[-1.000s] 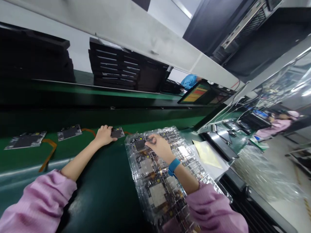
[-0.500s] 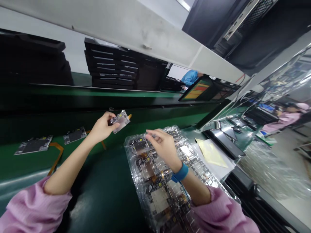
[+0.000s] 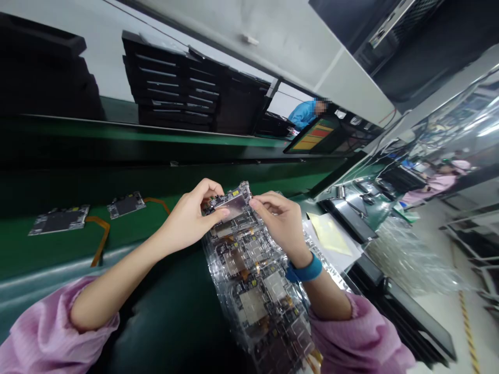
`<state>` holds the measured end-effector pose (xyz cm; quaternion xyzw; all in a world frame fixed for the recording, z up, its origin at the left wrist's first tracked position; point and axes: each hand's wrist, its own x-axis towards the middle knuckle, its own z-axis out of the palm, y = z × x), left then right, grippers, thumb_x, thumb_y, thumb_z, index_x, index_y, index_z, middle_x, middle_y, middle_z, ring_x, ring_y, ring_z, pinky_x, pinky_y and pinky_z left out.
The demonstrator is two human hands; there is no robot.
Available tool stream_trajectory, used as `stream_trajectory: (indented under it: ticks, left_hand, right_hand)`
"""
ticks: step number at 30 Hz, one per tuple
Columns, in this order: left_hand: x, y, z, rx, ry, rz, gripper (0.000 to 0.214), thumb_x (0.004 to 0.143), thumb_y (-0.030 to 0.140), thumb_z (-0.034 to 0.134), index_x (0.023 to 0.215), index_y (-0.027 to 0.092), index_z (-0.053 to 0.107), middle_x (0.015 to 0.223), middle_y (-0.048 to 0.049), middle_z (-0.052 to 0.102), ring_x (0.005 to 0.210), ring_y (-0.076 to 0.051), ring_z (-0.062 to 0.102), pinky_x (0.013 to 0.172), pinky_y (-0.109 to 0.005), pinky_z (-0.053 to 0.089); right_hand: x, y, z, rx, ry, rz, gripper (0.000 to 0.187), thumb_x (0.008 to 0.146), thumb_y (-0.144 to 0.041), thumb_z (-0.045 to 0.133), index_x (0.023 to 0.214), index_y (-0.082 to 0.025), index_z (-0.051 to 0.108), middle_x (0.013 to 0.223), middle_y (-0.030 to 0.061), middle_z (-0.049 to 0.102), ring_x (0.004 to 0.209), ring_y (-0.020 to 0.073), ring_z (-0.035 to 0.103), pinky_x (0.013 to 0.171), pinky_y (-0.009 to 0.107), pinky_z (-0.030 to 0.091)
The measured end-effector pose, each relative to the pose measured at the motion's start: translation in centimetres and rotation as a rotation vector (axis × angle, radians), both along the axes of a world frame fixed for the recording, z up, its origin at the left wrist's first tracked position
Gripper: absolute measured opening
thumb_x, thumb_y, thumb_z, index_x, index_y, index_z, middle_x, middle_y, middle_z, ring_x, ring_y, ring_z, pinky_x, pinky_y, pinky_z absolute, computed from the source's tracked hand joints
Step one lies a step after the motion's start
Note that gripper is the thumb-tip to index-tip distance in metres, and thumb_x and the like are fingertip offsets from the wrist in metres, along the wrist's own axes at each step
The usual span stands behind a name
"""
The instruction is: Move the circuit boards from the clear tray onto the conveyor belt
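My left hand [image 3: 191,221] and my right hand [image 3: 283,221] hold one small circuit board [image 3: 231,201] between them, fingers pinched on its two ends. The board is raised just above the far end of a clear plastic tray [image 3: 253,270] that holds several more boards in pockets. The tray lies on the dark green belt in front of me. A blue wrist strap [image 3: 304,271] is on my right wrist. Both sleeves are pink.
Two circuit boards [image 3: 58,221] [image 3: 127,204] with orange flex cables lie on the green conveyor [image 3: 47,249] at the left. Stacks of black trays [image 3: 175,88] stand on the shelf behind. Yellow paper [image 3: 329,239] and a dark flat device [image 3: 349,221] lie to the right. Other workers sit farther off.
My left hand lifted a board from the belt and carried it right, over the tray. My right hand left the tray and took hold of the board's other end.
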<state>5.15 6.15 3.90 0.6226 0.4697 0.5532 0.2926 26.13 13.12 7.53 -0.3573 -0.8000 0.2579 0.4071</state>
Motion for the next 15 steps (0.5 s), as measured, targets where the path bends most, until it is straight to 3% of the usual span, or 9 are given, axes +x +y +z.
stream_trajectory:
  ticks: [3, 6, 8, 11, 12, 15]
  left_hand:
    - [-1.1, 0.5, -0.3, -0.062, 0.067, -0.111, 0.032, 0.090, 0.038, 0.062, 0.117, 0.023, 0.052, 0.114, -0.0052, 0.068, 0.101, -0.020, 0.066, 0.084, -0.032, 0.052]
    - [-4.9, 2.1, -2.3, -0.257, 0.314, -0.202, 0.047, 0.090, 0.049, 0.058, 0.129, 0.025, 0.053, 0.130, -0.0094, 0.064, 0.110, -0.025, 0.064, 0.091, -0.036, 0.052]
    - [-8.4, 3.5, -4.6, -0.433, 0.561, -0.034, 0.053, 0.083, 0.054, 0.064, 0.125, 0.022, 0.059, 0.135, -0.0138, 0.061, 0.119, -0.033, 0.060, 0.097, -0.042, 0.049]
    - [-13.4, 5.0, -8.4, -0.669, 0.844, 0.384, 0.054, 0.069, 0.047, 0.078, 0.108, 0.011, 0.064, 0.128, -0.0245, 0.062, 0.124, -0.048, 0.053, 0.099, -0.055, 0.045]
    - [-14.6, 5.3, -9.4, -0.719, 0.875, 0.463, 0.051, 0.067, 0.044, 0.080, 0.101, 0.010, 0.064, 0.122, -0.0256, 0.063, 0.123, -0.050, 0.052, 0.098, -0.057, 0.045]
    - [-16.7, 5.2, -11.5, -0.781, 0.847, 0.479, 0.045, 0.061, 0.037, 0.084, 0.089, 0.011, 0.061, 0.105, -0.0198, 0.066, 0.114, -0.048, 0.058, 0.091, -0.056, 0.048]
  right_hand:
    - [1.0, 1.1, 0.2, -0.157, -0.106, 0.080, 0.028, 0.086, -0.048, 0.069, 0.079, -0.021, 0.073, 0.079, 0.0022, 0.062, 0.062, 0.0153, 0.053, 0.055, 0.028, 0.040]
    - [2.6, 3.5, -0.9, -0.447, -0.274, 0.054, 0.031, 0.082, -0.049, 0.068, 0.074, -0.020, 0.071, 0.064, -0.0013, 0.053, 0.052, 0.0141, 0.043, 0.051, 0.028, 0.035]
    - [3.6, 5.3, -2.4, -0.540, -0.436, -0.042, 0.029, 0.081, -0.046, 0.067, 0.069, -0.020, 0.068, 0.057, -0.0034, 0.048, 0.050, 0.0151, 0.041, 0.051, 0.028, 0.034]
    - [4.5, 7.4, -5.1, -0.500, -0.642, -0.202, 0.025, 0.083, -0.038, 0.063, 0.064, -0.021, 0.064, 0.055, -0.0033, 0.049, 0.055, 0.0178, 0.049, 0.056, 0.029, 0.037]
    - [4.6, 7.8, -5.9, -0.472, -0.684, -0.235, 0.026, 0.084, -0.035, 0.062, 0.063, -0.021, 0.063, 0.056, -0.0026, 0.050, 0.058, 0.0188, 0.051, 0.058, 0.029, 0.038]
    - [4.6, 8.1, -7.3, -0.416, -0.762, -0.280, 0.035, 0.089, -0.032, 0.061, 0.056, -0.021, 0.056, 0.056, -0.0005, 0.053, 0.063, 0.0215, 0.056, 0.062, 0.030, 0.037]
